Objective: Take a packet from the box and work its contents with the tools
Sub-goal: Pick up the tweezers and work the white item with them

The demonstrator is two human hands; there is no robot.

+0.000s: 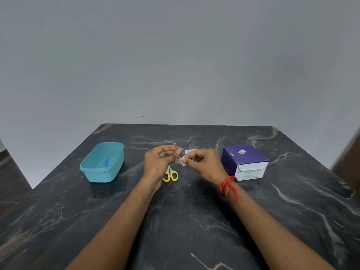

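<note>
My left hand (159, 159) grips a thin metal tool (176, 148), probably tweezers, whose tip sticks up above the fingers. My right hand (202, 162) pinches a small white pad (183, 161) that meets the tool's lower end between the two hands. A white packet (190, 151) lies on the table just behind my right hand. The purple and white box (246, 160) stands to the right. Yellow-handled scissors (170, 175) lie on the table under my left hand, their blades hidden by it.
A teal plastic tub (91, 166) with a small blue item (106, 163) inside stands at the left. The dark marble table (175, 221) ends at a grey wall behind. A red thread is tied round my right wrist (228, 185).
</note>
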